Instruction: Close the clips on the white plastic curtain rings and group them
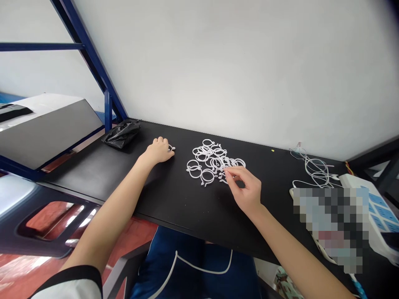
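A loose pile of thin white rings (215,160) with small end tabs lies on the black table (181,203). To the left of the pile, my left hand (160,150) rests palm down with curled fingers over a single white ring. Part of that ring (170,148) shows between its thumb and fingers; the rest is hidden. At the near right edge of the pile, my right hand (247,185) pinches with thumb and index finger at a white ring (223,176), which the fingertips partly cover.
A crumpled black plastic bag (122,133) lies at the back left. On the right are tangled white cables (318,170), a blurred-out device (330,228) and a white power strip (374,207). A blue metal frame (93,58) rises at the left; a pale wall (237,70) stands behind.
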`<act>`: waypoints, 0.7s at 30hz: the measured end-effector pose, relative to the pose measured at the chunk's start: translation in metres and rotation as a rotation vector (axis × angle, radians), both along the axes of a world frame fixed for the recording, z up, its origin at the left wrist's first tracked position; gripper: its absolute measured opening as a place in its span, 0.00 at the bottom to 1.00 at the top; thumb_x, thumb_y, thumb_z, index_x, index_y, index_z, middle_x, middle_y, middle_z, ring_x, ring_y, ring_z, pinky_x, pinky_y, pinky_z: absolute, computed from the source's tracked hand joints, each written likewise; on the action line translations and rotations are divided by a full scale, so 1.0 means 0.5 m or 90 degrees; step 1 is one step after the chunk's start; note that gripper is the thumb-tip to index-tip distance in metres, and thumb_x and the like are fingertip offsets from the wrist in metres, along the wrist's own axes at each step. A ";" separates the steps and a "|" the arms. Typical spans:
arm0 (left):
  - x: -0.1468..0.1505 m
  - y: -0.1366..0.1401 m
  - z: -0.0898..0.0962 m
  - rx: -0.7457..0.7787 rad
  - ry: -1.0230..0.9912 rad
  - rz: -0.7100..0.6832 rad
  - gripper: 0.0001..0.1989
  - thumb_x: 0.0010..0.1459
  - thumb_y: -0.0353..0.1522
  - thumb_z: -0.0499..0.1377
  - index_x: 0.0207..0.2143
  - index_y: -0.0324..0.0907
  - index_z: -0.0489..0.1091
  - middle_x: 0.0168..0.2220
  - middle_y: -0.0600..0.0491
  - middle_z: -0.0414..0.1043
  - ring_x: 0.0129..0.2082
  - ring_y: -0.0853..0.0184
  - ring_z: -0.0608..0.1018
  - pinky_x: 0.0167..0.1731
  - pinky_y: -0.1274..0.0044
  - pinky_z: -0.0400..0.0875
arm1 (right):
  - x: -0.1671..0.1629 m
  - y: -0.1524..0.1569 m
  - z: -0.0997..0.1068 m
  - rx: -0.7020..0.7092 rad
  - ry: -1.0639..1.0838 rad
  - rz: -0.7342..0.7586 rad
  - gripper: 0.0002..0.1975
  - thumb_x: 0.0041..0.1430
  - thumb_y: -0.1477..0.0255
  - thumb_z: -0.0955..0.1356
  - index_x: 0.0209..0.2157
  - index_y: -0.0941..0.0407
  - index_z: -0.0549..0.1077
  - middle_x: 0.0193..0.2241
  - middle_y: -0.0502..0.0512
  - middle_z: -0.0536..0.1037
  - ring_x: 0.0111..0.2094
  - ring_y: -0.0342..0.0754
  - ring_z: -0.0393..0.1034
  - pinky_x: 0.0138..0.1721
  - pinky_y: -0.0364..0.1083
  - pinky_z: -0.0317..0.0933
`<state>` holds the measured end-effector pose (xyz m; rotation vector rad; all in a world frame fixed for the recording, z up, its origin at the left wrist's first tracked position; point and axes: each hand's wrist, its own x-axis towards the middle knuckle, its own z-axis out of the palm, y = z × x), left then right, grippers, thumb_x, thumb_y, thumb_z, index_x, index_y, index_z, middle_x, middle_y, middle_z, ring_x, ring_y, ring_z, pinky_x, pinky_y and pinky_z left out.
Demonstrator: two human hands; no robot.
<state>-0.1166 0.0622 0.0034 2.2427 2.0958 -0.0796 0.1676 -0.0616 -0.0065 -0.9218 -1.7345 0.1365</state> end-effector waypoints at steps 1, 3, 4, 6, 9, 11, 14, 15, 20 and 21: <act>-0.003 0.000 0.001 0.001 -0.006 -0.004 0.22 0.59 0.37 0.54 0.51 0.31 0.64 0.53 0.35 0.65 0.56 0.46 0.67 0.50 0.64 0.69 | 0.000 0.000 0.000 0.002 0.001 0.001 0.08 0.60 0.80 0.68 0.37 0.54 0.77 0.32 0.54 0.80 0.32 0.46 0.75 0.26 0.43 0.70; -0.009 0.002 0.001 0.010 -0.021 -0.013 0.20 0.58 0.36 0.55 0.50 0.32 0.65 0.52 0.36 0.66 0.54 0.48 0.69 0.50 0.65 0.69 | -0.001 0.000 0.000 0.004 0.001 0.000 0.08 0.60 0.80 0.68 0.37 0.54 0.77 0.32 0.54 0.80 0.32 0.45 0.75 0.26 0.43 0.70; -0.012 0.004 0.000 0.018 -0.030 -0.019 0.20 0.57 0.35 0.55 0.49 0.33 0.65 0.51 0.37 0.67 0.53 0.49 0.70 0.50 0.66 0.69 | -0.001 0.000 0.000 0.004 0.001 0.000 0.08 0.60 0.80 0.68 0.36 0.54 0.77 0.32 0.54 0.80 0.31 0.45 0.75 0.26 0.43 0.70; -0.017 0.009 -0.004 0.036 -0.050 -0.033 0.19 0.56 0.35 0.57 0.48 0.34 0.66 0.50 0.39 0.68 0.52 0.52 0.72 0.49 0.68 0.70 | -0.002 0.000 0.002 -0.001 -0.001 0.000 0.07 0.61 0.78 0.67 0.36 0.54 0.77 0.32 0.54 0.80 0.29 0.45 0.74 0.25 0.44 0.70; -0.020 0.020 -0.010 0.066 -0.083 -0.056 0.19 0.55 0.33 0.58 0.49 0.34 0.67 0.49 0.41 0.70 0.49 0.56 0.74 0.49 0.73 0.70 | -0.002 -0.001 0.004 -0.006 0.002 0.005 0.07 0.61 0.77 0.67 0.36 0.54 0.77 0.31 0.54 0.80 0.29 0.45 0.74 0.25 0.44 0.70; -0.019 0.026 -0.013 0.083 -0.100 -0.075 0.19 0.56 0.34 0.58 0.49 0.35 0.68 0.49 0.42 0.70 0.48 0.59 0.75 0.48 0.75 0.71 | -0.002 -0.001 0.006 -0.003 0.005 0.007 0.07 0.61 0.78 0.67 0.36 0.54 0.77 0.31 0.54 0.80 0.29 0.45 0.73 0.25 0.44 0.70; -0.015 0.029 -0.014 0.093 -0.113 -0.102 0.19 0.57 0.37 0.58 0.48 0.38 0.72 0.48 0.44 0.71 0.47 0.59 0.75 0.47 0.75 0.71 | -0.002 -0.002 0.007 0.000 0.005 0.001 0.07 0.61 0.77 0.67 0.35 0.54 0.77 0.31 0.54 0.80 0.28 0.45 0.73 0.24 0.44 0.70; -0.014 0.029 -0.014 0.094 -0.113 -0.107 0.19 0.57 0.38 0.57 0.48 0.39 0.73 0.47 0.44 0.71 0.47 0.58 0.75 0.47 0.74 0.71 | -0.002 -0.002 0.007 -0.002 0.006 -0.003 0.07 0.61 0.77 0.67 0.35 0.54 0.77 0.31 0.54 0.80 0.28 0.45 0.73 0.24 0.44 0.70; -0.011 0.020 -0.010 0.081 -0.100 -0.108 0.21 0.57 0.41 0.56 0.47 0.40 0.75 0.46 0.43 0.71 0.49 0.55 0.75 0.47 0.72 0.72 | -0.002 -0.002 0.006 -0.012 0.004 0.004 0.07 0.61 0.77 0.67 0.36 0.54 0.77 0.32 0.54 0.80 0.29 0.45 0.74 0.25 0.44 0.71; -0.011 0.019 -0.009 0.075 -0.095 -0.104 0.21 0.57 0.41 0.55 0.47 0.40 0.76 0.46 0.43 0.71 0.48 0.55 0.75 0.46 0.72 0.72 | -0.002 -0.002 0.005 -0.013 0.004 0.006 0.07 0.61 0.78 0.67 0.36 0.54 0.77 0.32 0.54 0.80 0.30 0.45 0.74 0.26 0.44 0.71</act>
